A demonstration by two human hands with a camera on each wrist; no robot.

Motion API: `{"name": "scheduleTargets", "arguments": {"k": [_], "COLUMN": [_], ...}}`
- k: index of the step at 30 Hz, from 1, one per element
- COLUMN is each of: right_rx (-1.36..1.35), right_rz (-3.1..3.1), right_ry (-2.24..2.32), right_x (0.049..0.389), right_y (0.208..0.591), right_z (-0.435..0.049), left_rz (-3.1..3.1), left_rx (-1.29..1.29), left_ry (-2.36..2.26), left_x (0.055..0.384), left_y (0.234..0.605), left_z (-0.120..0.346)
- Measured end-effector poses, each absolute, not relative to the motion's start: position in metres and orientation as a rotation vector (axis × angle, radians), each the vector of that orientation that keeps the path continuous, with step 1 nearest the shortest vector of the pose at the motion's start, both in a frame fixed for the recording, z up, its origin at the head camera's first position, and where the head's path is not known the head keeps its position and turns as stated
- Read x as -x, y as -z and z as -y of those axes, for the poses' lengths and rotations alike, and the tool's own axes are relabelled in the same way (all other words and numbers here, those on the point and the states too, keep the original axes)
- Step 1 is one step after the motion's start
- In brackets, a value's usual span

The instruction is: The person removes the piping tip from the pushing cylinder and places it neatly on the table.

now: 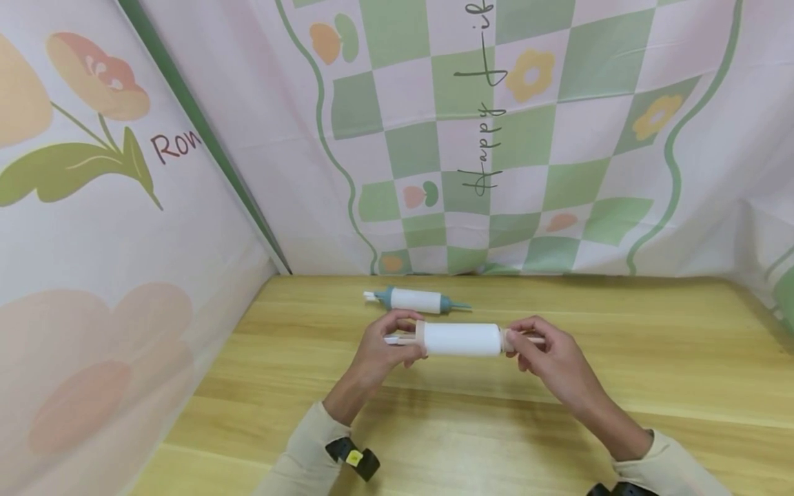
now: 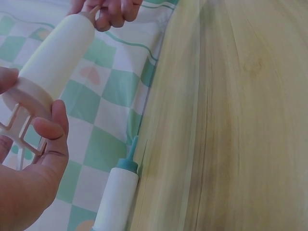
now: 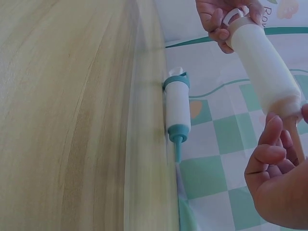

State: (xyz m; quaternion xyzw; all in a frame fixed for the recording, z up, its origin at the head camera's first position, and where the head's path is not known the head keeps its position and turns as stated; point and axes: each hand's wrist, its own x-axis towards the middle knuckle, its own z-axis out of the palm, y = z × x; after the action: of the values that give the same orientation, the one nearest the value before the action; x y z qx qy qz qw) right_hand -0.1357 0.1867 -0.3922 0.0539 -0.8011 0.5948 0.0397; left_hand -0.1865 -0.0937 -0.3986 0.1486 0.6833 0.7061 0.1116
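A piping syringe (image 1: 462, 339) with a white barrel and beige ends is held level between both hands above the wooden table. At its handle end, my left hand (image 1: 387, 344) grips the beige collar between thumb and fingers; the looped handle (image 2: 21, 132) sticks out past the palm in the left wrist view. My right hand (image 1: 552, 353) pinches the beige cap at the other end, where a long thin nozzle (image 3: 294, 137) points out past the fingers. Behind it on the table lies a second piping syringe (image 1: 415, 300), white with blue-green ends, its nozzle to the right.
The wooden table (image 1: 484, 427) reaches back to a hanging checked cloth (image 1: 459, 138) in green and white. A flowered cloth (image 1: 124, 255) hangs along the left side. Black wrist bands (image 1: 352, 457) sit over the sleeves.
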Motion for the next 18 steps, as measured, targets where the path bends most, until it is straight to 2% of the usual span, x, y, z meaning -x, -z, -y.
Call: {"name": "scheduleTargets", "arguments": {"k": [18], "right_rx": [-0.299], "right_rz": [2.399], "right_ry": [-1.894], "right_x": [0.1321], "right_y": [0.3925], "right_z": [-0.1868], "left_rz": [-1.983], "left_rx": [-0.419], "left_ry": [-2.097], "left_x": [0.1861], "left_y": [0.3974], "left_z": [0.0943]}}
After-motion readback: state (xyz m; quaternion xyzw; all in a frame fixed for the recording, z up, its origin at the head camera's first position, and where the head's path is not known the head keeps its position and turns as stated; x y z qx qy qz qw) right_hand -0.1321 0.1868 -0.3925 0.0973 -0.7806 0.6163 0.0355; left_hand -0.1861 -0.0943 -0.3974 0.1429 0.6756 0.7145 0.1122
